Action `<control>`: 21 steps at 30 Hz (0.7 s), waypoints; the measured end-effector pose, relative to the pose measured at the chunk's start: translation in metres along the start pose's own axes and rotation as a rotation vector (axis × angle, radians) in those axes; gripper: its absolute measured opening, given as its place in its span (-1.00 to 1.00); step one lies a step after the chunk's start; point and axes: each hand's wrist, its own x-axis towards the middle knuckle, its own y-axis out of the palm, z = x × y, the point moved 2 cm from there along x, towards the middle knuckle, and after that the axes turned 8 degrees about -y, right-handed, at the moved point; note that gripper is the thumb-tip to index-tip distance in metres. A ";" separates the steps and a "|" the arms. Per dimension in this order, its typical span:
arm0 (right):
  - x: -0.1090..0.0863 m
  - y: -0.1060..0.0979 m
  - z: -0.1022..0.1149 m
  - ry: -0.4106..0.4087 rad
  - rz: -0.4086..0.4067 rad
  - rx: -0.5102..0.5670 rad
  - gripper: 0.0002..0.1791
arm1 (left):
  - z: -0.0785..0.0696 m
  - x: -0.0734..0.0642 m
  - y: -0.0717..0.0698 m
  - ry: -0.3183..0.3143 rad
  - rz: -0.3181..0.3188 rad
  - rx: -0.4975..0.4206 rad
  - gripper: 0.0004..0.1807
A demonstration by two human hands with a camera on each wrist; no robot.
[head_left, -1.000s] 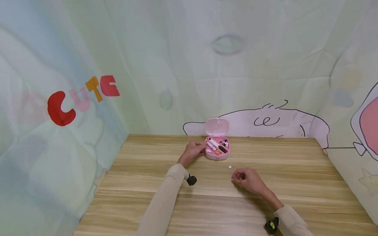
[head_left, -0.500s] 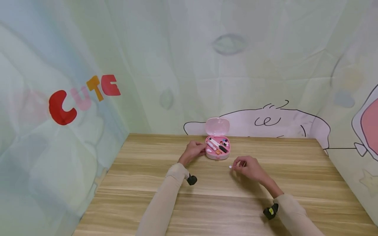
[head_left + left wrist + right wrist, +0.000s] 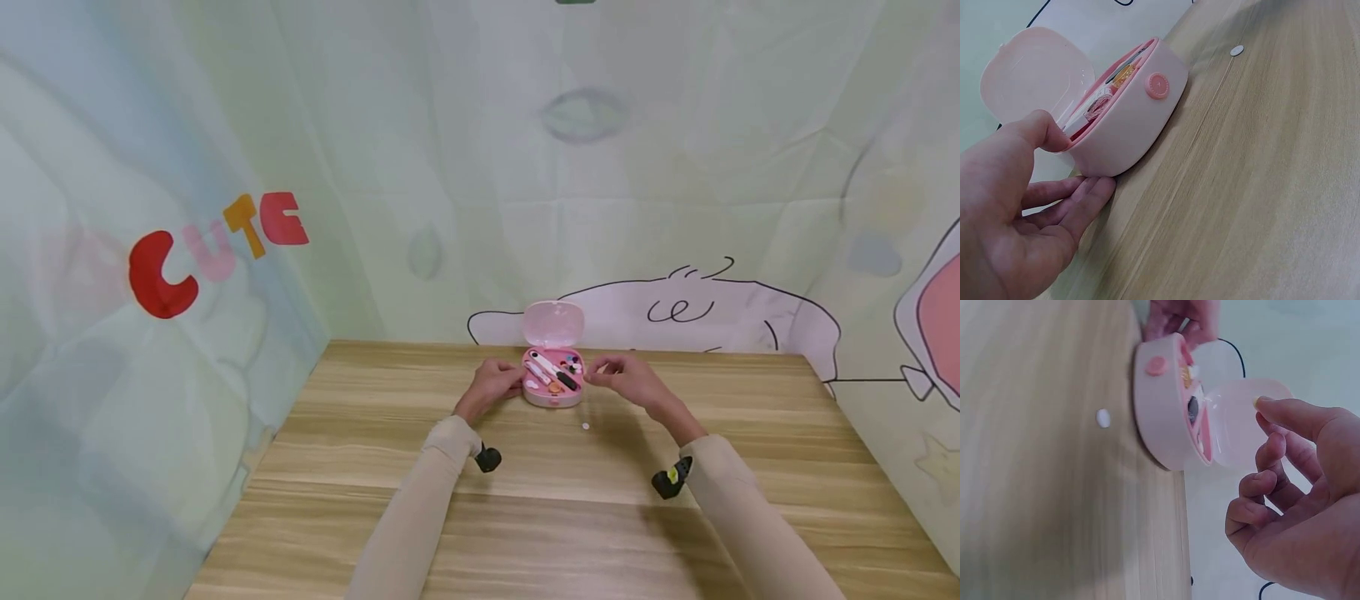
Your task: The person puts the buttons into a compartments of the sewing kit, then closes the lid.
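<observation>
A pink sewing kit box [image 3: 552, 400] stands with its clear pink lid [image 3: 553, 324] raised, near the table's back edge. Inside lie a tape measure [image 3: 1099, 104], a black-handled tool [image 3: 566, 381] and small coloured buttons [image 3: 573, 364]. My left hand [image 3: 492, 385] grips the box's left side, thumb at the rim and fingers low on the wall. Beside the box's right edge, raised above the table, my right hand [image 3: 628, 382] pinches a small yellow button [image 3: 1256, 400] between thumb and forefinger; the fingers mostly hide it. A white button [image 3: 586, 426] lies on the wood in front of the box.
The wooden table [image 3: 480, 533] extends toward me and to both sides. A printed curtain [image 3: 420, 167] hangs directly behind the table's back edge, close to the raised lid. Another curtain wall runs along the left side.
My right hand has moved forward from over the table, past the white button, to the box's right side. The left hand stays on the box, and the white button has not moved.
</observation>
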 end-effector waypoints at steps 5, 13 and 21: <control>0.016 -0.003 -0.001 0.080 0.018 0.120 -0.65 | 0.002 0.004 -0.001 0.001 0.010 -0.017 -0.68; 0.035 0.001 -0.010 0.154 -0.032 0.301 -0.62 | 0.001 0.002 -0.001 0.007 0.019 -0.020 -0.67; 0.038 0.010 -0.018 0.220 -0.089 0.415 -0.59 | 0.000 0.001 0.000 0.003 0.008 -0.022 -0.68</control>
